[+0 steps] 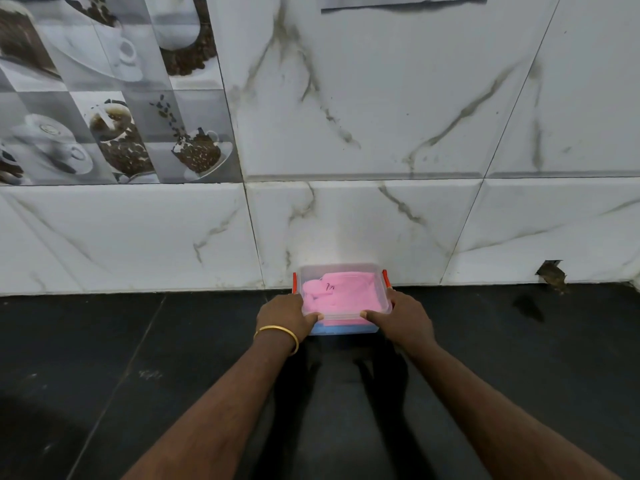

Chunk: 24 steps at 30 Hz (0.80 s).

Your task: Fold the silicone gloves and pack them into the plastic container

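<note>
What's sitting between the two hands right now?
In the head view, the clear plastic container, lid on, sits between the left hand and right hand, which grip its sides. Pink gloves show through the lid.

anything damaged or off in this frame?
Wall tile at lower right has a broken, chipped hole just above the black counter. The plastic container, pink gloves inside, sits square between left hand and right hand.

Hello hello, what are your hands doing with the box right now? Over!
Left hand and right hand gripping clear container, lid on. Pink gloves folded inside. Black counter around it, nothing in the way.
</note>
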Tool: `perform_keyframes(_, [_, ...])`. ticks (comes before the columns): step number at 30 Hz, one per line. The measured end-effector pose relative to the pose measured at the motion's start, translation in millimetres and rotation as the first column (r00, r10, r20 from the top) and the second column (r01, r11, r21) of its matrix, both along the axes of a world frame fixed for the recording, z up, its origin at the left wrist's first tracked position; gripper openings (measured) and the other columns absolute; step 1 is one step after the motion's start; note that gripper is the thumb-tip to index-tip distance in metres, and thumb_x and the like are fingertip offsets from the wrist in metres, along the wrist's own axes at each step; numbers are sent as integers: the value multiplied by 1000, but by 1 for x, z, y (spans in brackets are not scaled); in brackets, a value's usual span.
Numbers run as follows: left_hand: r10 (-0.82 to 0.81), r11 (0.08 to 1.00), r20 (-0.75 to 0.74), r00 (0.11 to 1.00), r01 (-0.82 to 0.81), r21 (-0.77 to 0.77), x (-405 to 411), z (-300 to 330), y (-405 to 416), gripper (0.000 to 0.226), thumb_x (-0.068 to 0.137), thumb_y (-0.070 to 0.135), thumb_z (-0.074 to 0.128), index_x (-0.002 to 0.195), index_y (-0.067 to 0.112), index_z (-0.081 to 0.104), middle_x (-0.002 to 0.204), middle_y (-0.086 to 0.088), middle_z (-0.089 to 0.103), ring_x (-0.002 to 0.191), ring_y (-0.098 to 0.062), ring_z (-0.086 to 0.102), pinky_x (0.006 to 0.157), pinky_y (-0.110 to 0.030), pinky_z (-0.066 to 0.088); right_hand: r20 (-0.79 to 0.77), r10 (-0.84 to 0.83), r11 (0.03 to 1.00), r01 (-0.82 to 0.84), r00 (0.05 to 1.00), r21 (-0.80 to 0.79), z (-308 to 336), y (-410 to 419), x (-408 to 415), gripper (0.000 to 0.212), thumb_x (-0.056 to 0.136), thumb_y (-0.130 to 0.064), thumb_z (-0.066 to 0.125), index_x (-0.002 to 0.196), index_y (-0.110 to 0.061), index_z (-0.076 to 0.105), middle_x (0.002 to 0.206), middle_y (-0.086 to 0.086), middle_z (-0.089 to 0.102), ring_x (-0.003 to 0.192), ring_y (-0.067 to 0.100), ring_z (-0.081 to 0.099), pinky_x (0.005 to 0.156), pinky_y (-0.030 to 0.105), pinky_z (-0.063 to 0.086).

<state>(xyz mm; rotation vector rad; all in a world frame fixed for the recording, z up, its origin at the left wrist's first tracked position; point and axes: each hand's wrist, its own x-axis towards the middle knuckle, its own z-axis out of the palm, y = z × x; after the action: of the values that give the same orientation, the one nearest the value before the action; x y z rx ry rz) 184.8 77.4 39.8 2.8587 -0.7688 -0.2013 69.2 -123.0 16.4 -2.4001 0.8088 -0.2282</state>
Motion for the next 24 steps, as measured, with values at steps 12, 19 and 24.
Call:
perform_keyframes(12, [-27,997,6,1000,26,70,10,5,-3,59,84,63,56,115,13,63,121,-9,63,115,-28,57,94,-37,45,-83,-19,1000,19,996,8,8,-1,3,79,55,-78,56,115,-27,61,111,-3,66,104,23,61,89,50,52])
perform_keyframes(19, [-67,988,71,995,56,144,-5,12,1,57,90,62,46,120,15,59,122,-8,64,113,-27,60,91,-38,47,-131,4,995,-17,991,-99,13,8,-9,82,68,-81,49,134,-32,48,128,-4,63,117,27,58,95,51,48])
perform_keyframes(24, [-77,983,16,997,73,171,-16,8,4,83,89,61,44,148,5,27,153,-18,31,141,-32,30,111,-49,31,-168,3,933,-63,986,-354,9,19,-15,96,76,-78,48,149,-17,32,153,4,40,141,30,35,109,51,35])
